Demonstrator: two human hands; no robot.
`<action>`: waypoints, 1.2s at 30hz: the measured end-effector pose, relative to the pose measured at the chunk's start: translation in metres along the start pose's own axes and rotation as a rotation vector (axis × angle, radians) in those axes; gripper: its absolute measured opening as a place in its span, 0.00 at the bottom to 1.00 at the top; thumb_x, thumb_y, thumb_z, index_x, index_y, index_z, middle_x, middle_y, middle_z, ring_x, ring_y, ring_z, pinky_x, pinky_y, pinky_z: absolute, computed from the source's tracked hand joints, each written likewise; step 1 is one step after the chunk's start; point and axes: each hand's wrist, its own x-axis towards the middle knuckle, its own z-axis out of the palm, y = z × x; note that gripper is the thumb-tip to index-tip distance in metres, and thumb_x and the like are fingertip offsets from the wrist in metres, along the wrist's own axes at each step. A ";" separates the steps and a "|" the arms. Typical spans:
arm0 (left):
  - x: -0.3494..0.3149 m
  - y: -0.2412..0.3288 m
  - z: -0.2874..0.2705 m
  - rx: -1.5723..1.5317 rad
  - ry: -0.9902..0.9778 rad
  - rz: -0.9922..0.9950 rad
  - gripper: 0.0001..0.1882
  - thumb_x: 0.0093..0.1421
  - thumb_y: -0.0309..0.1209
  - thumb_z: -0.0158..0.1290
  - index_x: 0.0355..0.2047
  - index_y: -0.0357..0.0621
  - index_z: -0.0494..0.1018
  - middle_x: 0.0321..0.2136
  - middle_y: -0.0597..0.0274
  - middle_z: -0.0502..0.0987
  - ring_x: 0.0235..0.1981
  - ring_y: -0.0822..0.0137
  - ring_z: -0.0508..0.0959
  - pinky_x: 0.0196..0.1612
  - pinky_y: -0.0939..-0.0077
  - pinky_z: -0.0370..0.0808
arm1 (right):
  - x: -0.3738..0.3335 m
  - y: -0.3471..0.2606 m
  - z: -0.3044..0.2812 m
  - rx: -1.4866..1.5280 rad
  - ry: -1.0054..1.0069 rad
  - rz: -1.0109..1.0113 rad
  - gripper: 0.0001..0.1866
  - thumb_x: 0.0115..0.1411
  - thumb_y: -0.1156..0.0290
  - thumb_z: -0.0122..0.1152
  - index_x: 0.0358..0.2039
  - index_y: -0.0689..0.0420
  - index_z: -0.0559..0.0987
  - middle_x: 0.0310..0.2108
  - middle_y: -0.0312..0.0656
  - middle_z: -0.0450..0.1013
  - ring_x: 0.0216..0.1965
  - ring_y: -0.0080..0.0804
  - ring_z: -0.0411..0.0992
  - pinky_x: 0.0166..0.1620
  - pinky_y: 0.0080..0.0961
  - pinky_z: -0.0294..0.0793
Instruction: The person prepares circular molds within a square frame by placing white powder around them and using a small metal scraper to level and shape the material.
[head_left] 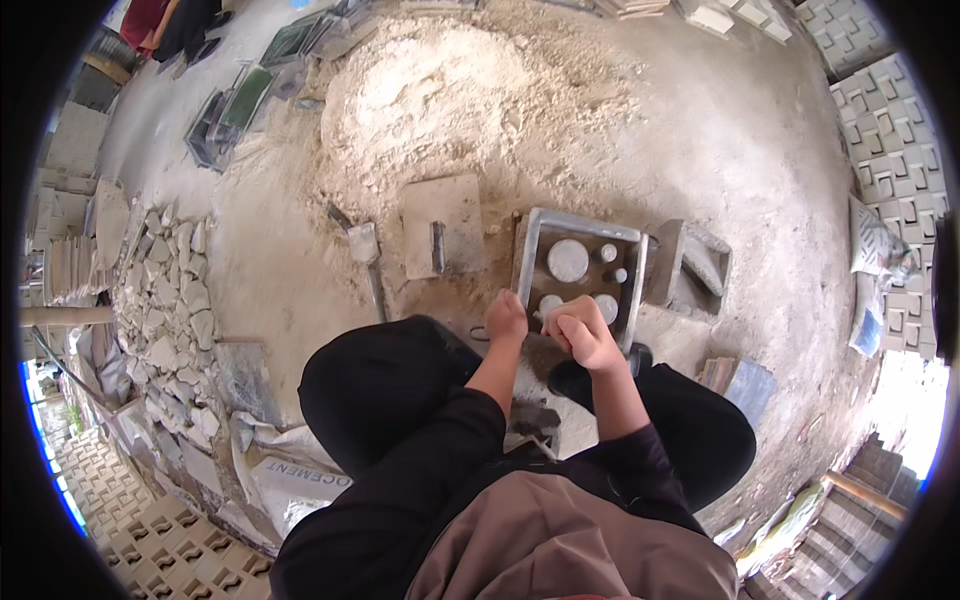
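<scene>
In front of my knees lies a rectangular metal mould (588, 216) with several round pale cores inside, dark material around them. My right hand (582, 335) is curled into a fist over the mould's near end, partly covering the cores there. My left hand (508, 315) is closed by the mould's near left corner; its fingers point away from me. Whatever either hand holds, if anything, is hidden. Left of the mould rests a flat square board (462, 205) with a raised handle. Beside that lies a trowel-like tool (364, 244) with a long handle.
A box (672, 270) with a grey block in it stands right of the mould. Beyond the mould spreads a heap of pale powder (430, 90). Broken stones (165, 300) are piled at left, near a printed sack (295, 480). Patterned blocks (885, 140) are stacked at right. Another person (180, 25) is far left.
</scene>
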 end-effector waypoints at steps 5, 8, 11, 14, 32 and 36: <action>-0.004 0.010 -0.001 -0.025 -0.036 -0.032 0.20 0.58 0.42 0.31 0.28 0.42 0.69 0.29 0.45 0.73 0.34 0.42 0.71 0.37 0.52 0.66 | -0.026 0.020 0.005 0.252 0.603 0.000 0.20 0.52 0.70 0.39 0.05 0.59 0.58 0.07 0.39 0.58 0.11 0.26 0.54 0.18 0.21 0.51; -0.002 0.015 -0.008 0.012 -0.032 -0.067 0.22 0.59 0.43 0.29 0.29 0.41 0.69 0.29 0.45 0.73 0.35 0.43 0.71 0.38 0.52 0.66 | -0.033 -0.003 0.006 0.264 0.487 -0.242 0.18 0.48 0.73 0.42 0.04 0.59 0.56 0.05 0.39 0.55 0.08 0.26 0.50 0.15 0.22 0.47; -0.005 0.001 -0.016 0.061 -0.077 -0.078 0.25 0.59 0.45 0.27 0.31 0.40 0.70 0.32 0.43 0.73 0.38 0.43 0.71 0.41 0.53 0.65 | -0.045 -0.002 0.017 0.153 0.420 -0.296 0.18 0.46 0.73 0.44 0.03 0.59 0.56 0.04 0.38 0.54 0.07 0.27 0.50 0.14 0.23 0.49; 0.000 0.008 -0.001 -0.044 -0.169 -0.083 0.28 0.60 0.46 0.24 0.37 0.37 0.69 0.38 0.41 0.71 0.44 0.45 0.69 0.47 0.56 0.63 | -0.058 0.024 0.009 0.090 0.434 -0.353 0.20 0.49 0.71 0.44 0.04 0.59 0.56 0.04 0.38 0.54 0.07 0.28 0.52 0.14 0.23 0.53; 0.004 0.103 -0.093 -0.481 -0.515 -0.567 0.43 0.54 0.63 0.24 0.57 0.41 0.51 0.56 0.51 0.57 0.57 0.56 0.57 0.57 0.58 0.48 | -0.064 0.020 0.006 -0.008 0.337 -0.304 0.18 0.49 0.72 0.43 0.05 0.63 0.59 0.05 0.38 0.57 0.08 0.26 0.53 0.15 0.24 0.52; -0.007 0.146 -0.146 -0.373 -0.675 -0.317 0.42 0.55 0.63 0.25 0.60 0.42 0.46 0.57 0.50 0.55 0.59 0.56 0.54 0.58 0.58 0.47 | -0.066 0.012 0.016 0.068 0.383 -0.292 0.18 0.50 0.72 0.43 0.05 0.62 0.60 0.06 0.38 0.57 0.09 0.26 0.54 0.17 0.23 0.57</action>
